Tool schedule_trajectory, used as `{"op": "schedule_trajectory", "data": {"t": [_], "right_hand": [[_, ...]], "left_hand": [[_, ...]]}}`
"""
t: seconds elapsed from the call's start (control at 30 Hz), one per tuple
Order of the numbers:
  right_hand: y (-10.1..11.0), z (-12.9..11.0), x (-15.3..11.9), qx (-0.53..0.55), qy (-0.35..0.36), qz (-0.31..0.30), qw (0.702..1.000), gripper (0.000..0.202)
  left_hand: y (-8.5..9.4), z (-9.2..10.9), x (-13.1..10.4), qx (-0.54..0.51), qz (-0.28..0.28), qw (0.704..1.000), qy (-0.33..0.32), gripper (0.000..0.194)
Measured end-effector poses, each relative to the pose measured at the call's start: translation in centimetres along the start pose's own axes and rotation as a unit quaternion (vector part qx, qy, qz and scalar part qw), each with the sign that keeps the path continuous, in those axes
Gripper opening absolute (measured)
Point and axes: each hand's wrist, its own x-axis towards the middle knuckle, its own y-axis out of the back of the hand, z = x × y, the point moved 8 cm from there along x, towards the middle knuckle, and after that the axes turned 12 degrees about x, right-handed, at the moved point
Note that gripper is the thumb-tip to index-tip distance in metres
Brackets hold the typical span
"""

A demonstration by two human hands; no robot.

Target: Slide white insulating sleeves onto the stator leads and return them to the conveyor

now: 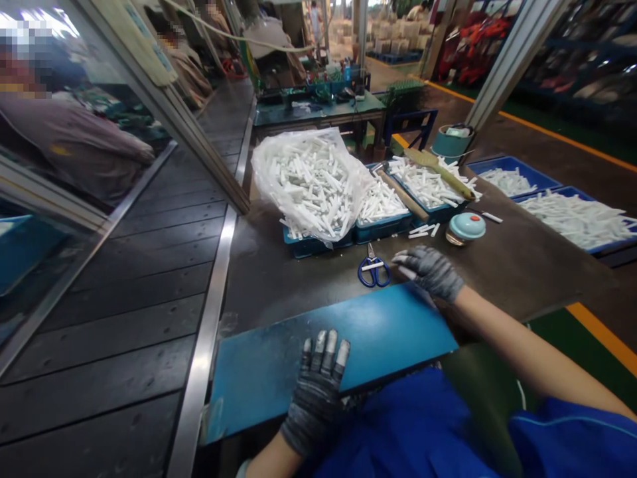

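My left hand [318, 385], in a grey striped glove with pale fingertips, lies flat on a long blue board [279, 358], fingers stretched out and holding nothing. My right hand [432, 271], gloved the same way, is over the board's far right corner. Its fingers point left and curve a little, with the thumb apart from them; I see nothing clearly held. Just left of it lie blue-handled scissors [374, 272], with a short white stick across the handles. A few loose white sticks [423, 230] lie beyond the right hand.
A plastic bag [256, 159] of white pieces sits on a blue bin. More blue bins [383, 229] of white pieces stand beside it. A light-blue lidded container [466, 227] is at right. On the left runs a slatted conveyor [134, 312], with a person [74, 146] beyond.
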Motion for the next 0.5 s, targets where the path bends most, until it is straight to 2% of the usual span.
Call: {"op": "schedule_trajectory", "data": {"t": [0.1, 0.2, 0.3, 0.5], "right_hand": [[-4.3, -0.9, 1.9, 0.025, -0.003, -0.067, 0.997, 0.024], [-6.1, -0.2, 2.9, 0.05, -0.025, -0.064, 0.996, 0.024], [-5.8, 0.4, 2.7, 0.102, -0.044, -0.019, 0.994, 0.022], [-2.8, -0.2, 1.5, 0.231, -0.085, 0.091, 0.965, 0.034]], "left_hand": [[0.1, 0.1, 0.0, 0.01, -0.008, 1.0, -0.014, 0.084], [0.4, 0.2, 0.1, 0.039, -0.009, 0.999, -0.032, 0.086], [0.7, 0.3, 0.4, 0.069, -0.006, 0.996, -0.048, 0.087], [0.4, 0.2, 0.2, 0.059, -0.009, 0.997, -0.038, 0.086]]}}
